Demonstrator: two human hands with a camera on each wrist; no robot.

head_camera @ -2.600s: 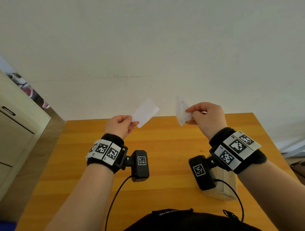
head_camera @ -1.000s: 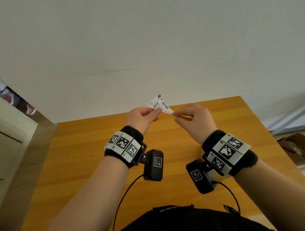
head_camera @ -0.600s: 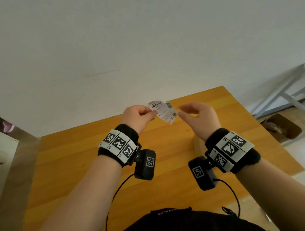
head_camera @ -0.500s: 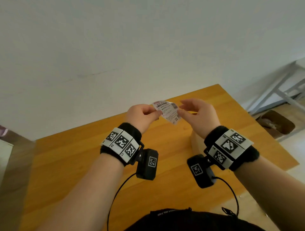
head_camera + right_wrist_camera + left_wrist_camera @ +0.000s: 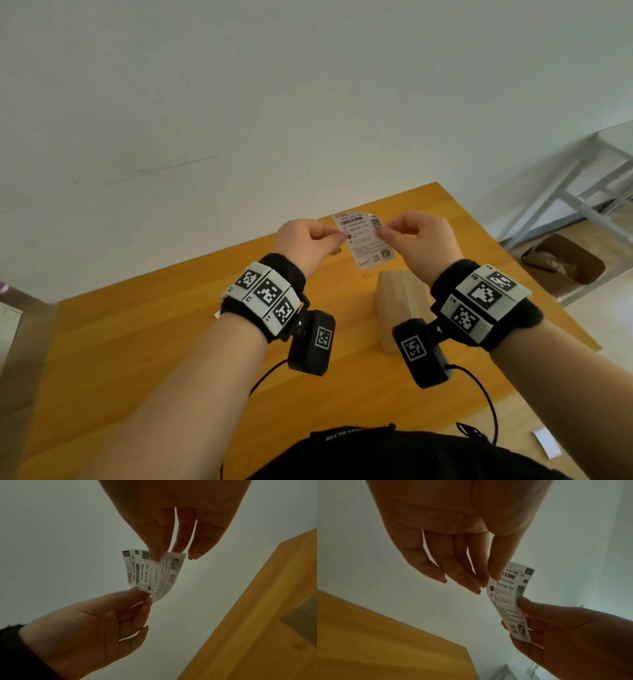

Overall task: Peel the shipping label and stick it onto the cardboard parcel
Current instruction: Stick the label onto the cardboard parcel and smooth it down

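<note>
A white shipping label (image 5: 365,240) with barcodes and small print hangs in the air above the table, printed side toward me. My left hand (image 5: 310,241) pinches its left edge and my right hand (image 5: 416,236) pinches its right edge. The left wrist view shows the label (image 5: 511,600) curved between thumb and forefinger; the right wrist view shows the label (image 5: 154,573) bent between both hands. A small cardboard parcel (image 5: 397,301) stands on the wooden table (image 5: 144,342) just below the label, partly hidden by my right wrist.
A white wall rises behind the table. A white paper strip (image 5: 546,443) lies on the floor at the lower right. A brown open box (image 5: 565,263) and a grey metal frame (image 5: 582,192) stand to the right of the table.
The white backing sheet that my left hand held earlier is gone from both hands. Both hands now hold the label by its edges, turned printed side toward me; my view swung right.
</note>
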